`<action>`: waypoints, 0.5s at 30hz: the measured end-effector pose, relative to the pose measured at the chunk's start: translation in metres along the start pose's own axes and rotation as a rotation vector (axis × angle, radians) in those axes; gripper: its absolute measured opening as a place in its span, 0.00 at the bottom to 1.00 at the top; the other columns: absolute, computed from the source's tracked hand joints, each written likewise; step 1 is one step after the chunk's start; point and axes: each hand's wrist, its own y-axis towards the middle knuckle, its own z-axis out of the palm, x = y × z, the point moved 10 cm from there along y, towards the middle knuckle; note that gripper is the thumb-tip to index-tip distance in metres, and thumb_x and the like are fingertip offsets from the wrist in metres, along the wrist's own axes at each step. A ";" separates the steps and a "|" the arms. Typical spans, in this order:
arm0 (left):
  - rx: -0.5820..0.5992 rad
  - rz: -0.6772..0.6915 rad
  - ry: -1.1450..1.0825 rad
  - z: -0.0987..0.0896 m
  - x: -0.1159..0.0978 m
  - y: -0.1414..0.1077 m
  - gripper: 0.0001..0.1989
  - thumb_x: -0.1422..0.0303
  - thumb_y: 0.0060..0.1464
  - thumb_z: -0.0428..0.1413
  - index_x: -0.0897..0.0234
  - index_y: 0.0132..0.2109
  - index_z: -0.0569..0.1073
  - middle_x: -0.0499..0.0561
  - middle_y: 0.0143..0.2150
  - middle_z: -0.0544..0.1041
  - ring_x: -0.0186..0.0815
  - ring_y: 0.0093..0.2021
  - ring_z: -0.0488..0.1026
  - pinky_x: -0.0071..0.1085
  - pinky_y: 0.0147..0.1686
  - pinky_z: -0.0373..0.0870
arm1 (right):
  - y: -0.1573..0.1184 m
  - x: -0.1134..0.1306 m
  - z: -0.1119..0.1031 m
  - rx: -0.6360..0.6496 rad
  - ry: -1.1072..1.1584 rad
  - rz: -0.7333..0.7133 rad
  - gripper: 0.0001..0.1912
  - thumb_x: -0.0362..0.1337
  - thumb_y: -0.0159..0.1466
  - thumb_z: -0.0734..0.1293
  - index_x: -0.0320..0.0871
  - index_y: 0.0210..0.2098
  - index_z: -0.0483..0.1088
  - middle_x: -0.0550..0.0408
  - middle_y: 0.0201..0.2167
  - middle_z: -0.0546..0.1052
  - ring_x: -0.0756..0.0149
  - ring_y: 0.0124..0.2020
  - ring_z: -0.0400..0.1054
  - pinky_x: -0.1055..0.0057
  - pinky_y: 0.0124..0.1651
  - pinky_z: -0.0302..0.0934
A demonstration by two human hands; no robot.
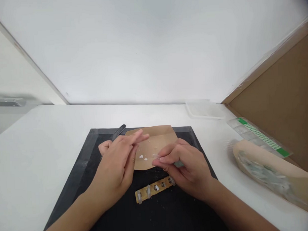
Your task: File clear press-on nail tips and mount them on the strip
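My left hand (117, 160) hovers over the left of the black mat, index and middle fingers stretched towards the right. Its outer finger curls beside a slim black tool (118, 132), which appears to be gripped in the hand; the tool's lower part is hidden. With thumb and fingertips, my right hand (186, 161) pinches a small translucent piece (156, 156). Under both hands lies a brown paper sheet (162, 133) with small white bits (145, 159) on it. Nearer me, a yellowish notched strip (144, 194) has several holes, some carrying translucent pieces (148, 191).
The black mat (152, 216) covers the middle of the white table (26, 160). At the back right sits a clear shallow tray (205, 109). A green-and-clear packet (262, 137) and a brown paper holder of translucent pieces (267, 175) lie right, beside a cardboard panel (276, 81).
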 end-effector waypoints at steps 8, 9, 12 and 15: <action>-0.076 0.183 0.037 -0.013 -0.016 0.003 0.07 0.73 0.68 0.60 0.56 0.47 0.80 0.43 0.49 0.87 0.37 0.43 0.79 0.41 0.40 0.53 | 0.000 -0.002 0.002 0.024 -0.031 -0.006 0.12 0.33 0.68 0.74 0.45 0.35 0.67 0.62 0.35 0.83 0.73 0.31 0.74 0.70 0.39 0.61; -0.081 0.177 0.050 -0.013 -0.014 0.004 0.08 0.74 0.68 0.59 0.56 0.47 0.80 0.43 0.50 0.86 0.37 0.43 0.80 0.41 0.41 0.53 | 0.000 -0.003 0.002 0.023 -0.032 -0.005 0.12 0.33 0.68 0.74 0.45 0.35 0.67 0.62 0.35 0.83 0.73 0.31 0.75 0.70 0.39 0.61; -0.074 0.180 0.060 -0.009 -0.011 0.002 0.12 0.77 0.70 0.56 0.56 0.53 0.79 0.47 0.57 0.84 0.37 0.47 0.82 0.43 0.44 0.56 | 0.000 -0.002 0.001 0.020 -0.039 -0.011 0.11 0.33 0.68 0.74 0.45 0.35 0.67 0.62 0.36 0.84 0.72 0.32 0.76 0.69 0.39 0.60; -0.028 0.190 0.015 -0.003 -0.011 -0.001 0.18 0.79 0.71 0.53 0.58 0.61 0.74 0.54 0.65 0.78 0.37 0.54 0.80 0.43 0.49 0.59 | -0.002 -0.002 0.003 0.029 -0.068 -0.021 0.11 0.34 0.69 0.74 0.45 0.35 0.67 0.62 0.35 0.84 0.71 0.30 0.75 0.69 0.38 0.60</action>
